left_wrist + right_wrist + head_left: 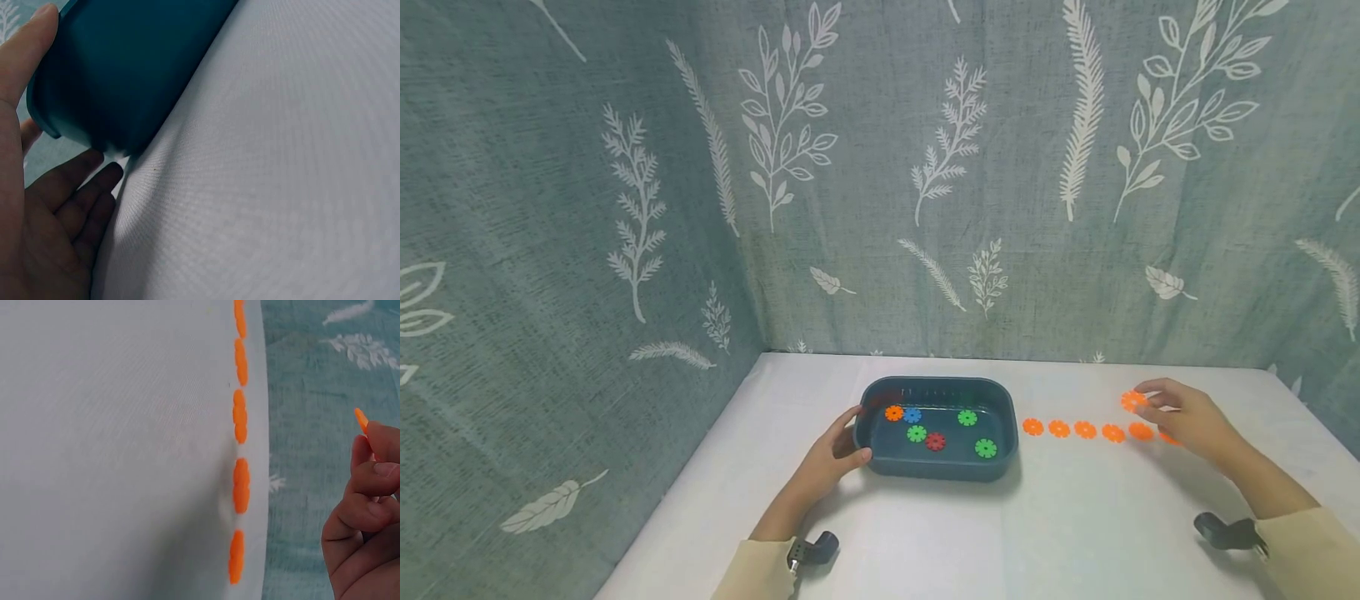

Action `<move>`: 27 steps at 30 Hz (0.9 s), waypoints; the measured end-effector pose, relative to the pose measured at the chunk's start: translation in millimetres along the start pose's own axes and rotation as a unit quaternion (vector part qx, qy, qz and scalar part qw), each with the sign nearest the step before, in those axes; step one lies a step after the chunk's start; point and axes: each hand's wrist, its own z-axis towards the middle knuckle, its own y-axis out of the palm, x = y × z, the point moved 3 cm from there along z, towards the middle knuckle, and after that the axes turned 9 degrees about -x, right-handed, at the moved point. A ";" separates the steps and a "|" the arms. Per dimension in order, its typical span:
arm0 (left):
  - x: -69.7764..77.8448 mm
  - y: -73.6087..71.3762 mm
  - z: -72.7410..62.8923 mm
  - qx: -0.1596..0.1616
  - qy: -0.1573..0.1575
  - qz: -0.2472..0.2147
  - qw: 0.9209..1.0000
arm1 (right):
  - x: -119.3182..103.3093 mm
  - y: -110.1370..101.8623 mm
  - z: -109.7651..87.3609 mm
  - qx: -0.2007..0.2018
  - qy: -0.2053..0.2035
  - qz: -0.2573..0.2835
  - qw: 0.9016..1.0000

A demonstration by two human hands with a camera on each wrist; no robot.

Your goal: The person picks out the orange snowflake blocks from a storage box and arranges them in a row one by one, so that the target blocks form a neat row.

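My left hand (823,458) holds the left end of a dark teal plastic tray (936,469), thumb on the near side and index finger at the left rim. In the left wrist view its other fingers (75,209) curl loosely below the tray wall. My right hand (1195,421) pinches an orange notched disc (1132,402) between thumb and fingertips, raised above the table. Beneath and left of that hand, several orange notched discs (1085,430) lie flat in a row running right from the tray; the hand partly hides the rightmost one (1168,438).
Inside the tray lie several loose notched discs: an orange one (893,413), a blue one (912,415), a red one (936,442) and green ones (986,448). The white table (925,542) meets a grey-green leaf-patterned curtain (880,283) at the back and left.
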 end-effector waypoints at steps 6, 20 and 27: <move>1.7 0.6 -0.7 -0.003 -0.003 -0.001 1.000 | 13.5 -4.5 -5.5 0.013 0.015 0.013 1.000; 4.7 -2.0 -1.7 -0.011 0.017 -0.014 1.000 | 40.8 -14.6 -15.6 0.052 0.046 0.036 0.997; 1.9 -0.4 0.0 -0.013 0.017 -0.023 1.000 | 52.3 -17.7 -19.4 0.055 0.060 0.035 0.996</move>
